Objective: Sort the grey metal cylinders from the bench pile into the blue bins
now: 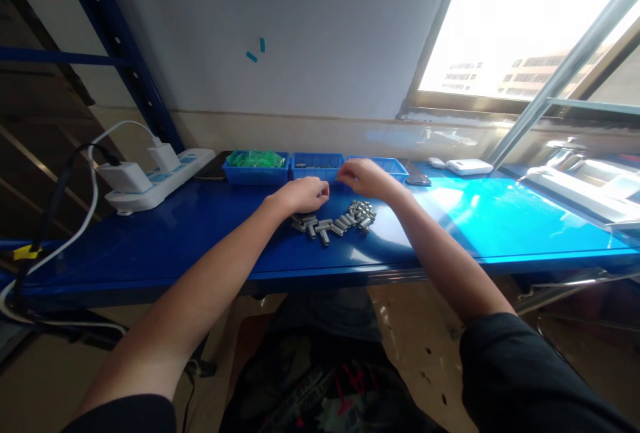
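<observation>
My left hand [302, 194] rests on the blue table [165, 233] with its fingers curled in, at the left end of a heap of several small grey metal pieces [336, 219]. What it holds, if anything, is hidden. My right hand [364, 177] hovers just behind the heap, fingers bent and pinched near the front edge of the middle blue bin [317, 167]. The two hands are close together, almost touching.
Three blue bins stand along the wall: the left bin [256, 167] holds green parts, the right bin [395, 166] is partly behind my right hand. A white power strip [156, 181] with chargers lies left. A black phone [418, 179] and white device [469, 166] lie right.
</observation>
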Action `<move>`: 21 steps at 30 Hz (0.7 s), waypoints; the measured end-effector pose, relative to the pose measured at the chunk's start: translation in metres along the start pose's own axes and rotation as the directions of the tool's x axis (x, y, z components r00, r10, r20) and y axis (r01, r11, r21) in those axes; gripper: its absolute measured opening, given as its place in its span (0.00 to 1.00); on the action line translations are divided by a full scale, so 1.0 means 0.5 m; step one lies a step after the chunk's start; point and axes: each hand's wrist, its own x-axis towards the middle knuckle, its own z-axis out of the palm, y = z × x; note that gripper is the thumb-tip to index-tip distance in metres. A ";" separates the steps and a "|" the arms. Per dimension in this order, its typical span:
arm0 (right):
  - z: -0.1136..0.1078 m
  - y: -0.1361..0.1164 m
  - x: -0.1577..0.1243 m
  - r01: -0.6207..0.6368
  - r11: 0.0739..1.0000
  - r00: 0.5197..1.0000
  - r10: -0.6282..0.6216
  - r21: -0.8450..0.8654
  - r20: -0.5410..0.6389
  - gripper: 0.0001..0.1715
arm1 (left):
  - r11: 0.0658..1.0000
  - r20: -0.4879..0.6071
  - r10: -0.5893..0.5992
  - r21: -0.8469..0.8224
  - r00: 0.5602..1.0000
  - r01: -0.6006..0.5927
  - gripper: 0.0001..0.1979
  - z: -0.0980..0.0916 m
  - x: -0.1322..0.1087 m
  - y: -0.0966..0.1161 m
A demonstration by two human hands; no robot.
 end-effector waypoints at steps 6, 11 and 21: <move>-0.025 0.103 -0.006 -0.520 0.852 0.820 0.482 -0.052 -0.307 0.24 | 0.959 -0.063 0.251 -0.119 0.966 -0.257 0.19 0.015 0.007 0.032; -0.006 0.097 -0.019 -0.374 0.927 0.913 0.369 0.007 -0.175 0.25 | 0.937 -0.041 0.328 -0.113 0.944 -0.331 0.17 0.021 0.015 0.035; -0.019 0.001 -0.031 -0.047 0.992 0.962 0.014 0.115 0.271 0.17 | 0.957 -0.041 0.264 -0.114 0.964 -0.267 0.10 0.011 0.005 0.017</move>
